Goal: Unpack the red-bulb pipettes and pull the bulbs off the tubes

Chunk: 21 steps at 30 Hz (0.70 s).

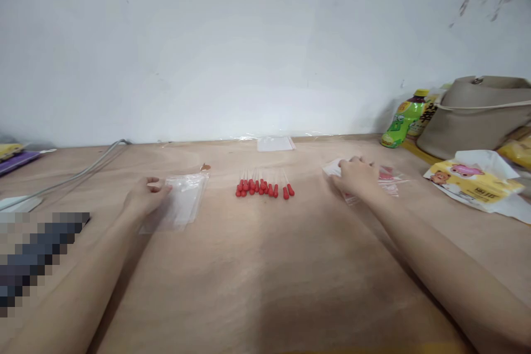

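Note:
My left hand (146, 196) is at the left edge of a stack of clear plastic zip bags (182, 202), its fingers slightly curled and apart, the tips touching the film. On the right, my right hand (359, 177) rests palm down with fingers spread over a pile of clear bags with red contents (388, 174). Part of that pile is hidden under the hand. Between both hands lie several glass droppers with red rubber bulbs (261, 187), bulbs toward me, thin clear tubes pointing to the wall.
A flat clear bag (276, 144) lies by the wall. At the right stand a green drink bottle (404, 119) and a beige bag (477, 116), with a printed wrapper (477, 182) in front. A grey cable (89, 168) crosses the left side; a purple packet (20, 161) is beyond it.

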{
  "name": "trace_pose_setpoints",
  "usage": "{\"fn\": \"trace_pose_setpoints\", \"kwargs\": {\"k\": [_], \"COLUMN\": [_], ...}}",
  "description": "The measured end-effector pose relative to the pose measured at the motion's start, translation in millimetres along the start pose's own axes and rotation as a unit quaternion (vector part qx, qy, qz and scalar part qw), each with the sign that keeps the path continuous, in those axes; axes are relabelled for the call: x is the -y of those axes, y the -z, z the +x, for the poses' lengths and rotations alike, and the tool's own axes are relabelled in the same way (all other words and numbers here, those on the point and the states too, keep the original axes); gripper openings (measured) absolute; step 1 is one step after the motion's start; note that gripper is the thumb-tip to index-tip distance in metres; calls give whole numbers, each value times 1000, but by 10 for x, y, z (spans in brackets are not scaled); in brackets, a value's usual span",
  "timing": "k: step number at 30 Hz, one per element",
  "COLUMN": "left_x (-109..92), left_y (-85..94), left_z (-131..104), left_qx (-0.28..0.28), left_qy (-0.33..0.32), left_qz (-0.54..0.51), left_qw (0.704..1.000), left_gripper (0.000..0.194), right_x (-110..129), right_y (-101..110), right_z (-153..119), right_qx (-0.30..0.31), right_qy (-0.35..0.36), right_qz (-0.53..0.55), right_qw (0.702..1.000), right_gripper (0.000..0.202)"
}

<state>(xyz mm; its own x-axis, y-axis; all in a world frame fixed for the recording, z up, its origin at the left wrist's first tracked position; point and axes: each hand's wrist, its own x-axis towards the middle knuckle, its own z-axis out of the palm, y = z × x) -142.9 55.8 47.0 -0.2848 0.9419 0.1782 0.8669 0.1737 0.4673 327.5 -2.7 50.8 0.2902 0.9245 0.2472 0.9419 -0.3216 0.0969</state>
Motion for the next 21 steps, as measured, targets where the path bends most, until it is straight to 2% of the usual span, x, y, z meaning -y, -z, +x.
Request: {"fn": "trace_pose_setpoints", "kwargs": {"k": [3, 5, 10, 16, 21], "left_x": [-75, -164, -397, -628, -784], "left_y": [-16, -39, -202, -466, -576], "left_z": [-9, -56, -298, -687, -949], "left_qx": [-44, -59, -71, -126, -118], "left_qy": [-14, -54, -155, -309, -416], "left_qz": [63, 110, 151, 63, -24], "left_qw": [997, 991, 974, 941, 901], "left_gripper": [56, 53, 44, 34, 28], "right_x": [-182, -225, -224, -200, -156], "right_y": [-36, -46, -72, -93, -14], "right_z": [86, 130, 182, 154, 119], "right_qx": [57, 78, 94, 78, 52], "right_qy": [-53, -70, -75, -61, -46], "right_qz": [-25, -15, 2, 4, 10], "right_qw": [997, 994, 993, 995, 998], "right_gripper": [43, 41, 32, 30, 32]}}
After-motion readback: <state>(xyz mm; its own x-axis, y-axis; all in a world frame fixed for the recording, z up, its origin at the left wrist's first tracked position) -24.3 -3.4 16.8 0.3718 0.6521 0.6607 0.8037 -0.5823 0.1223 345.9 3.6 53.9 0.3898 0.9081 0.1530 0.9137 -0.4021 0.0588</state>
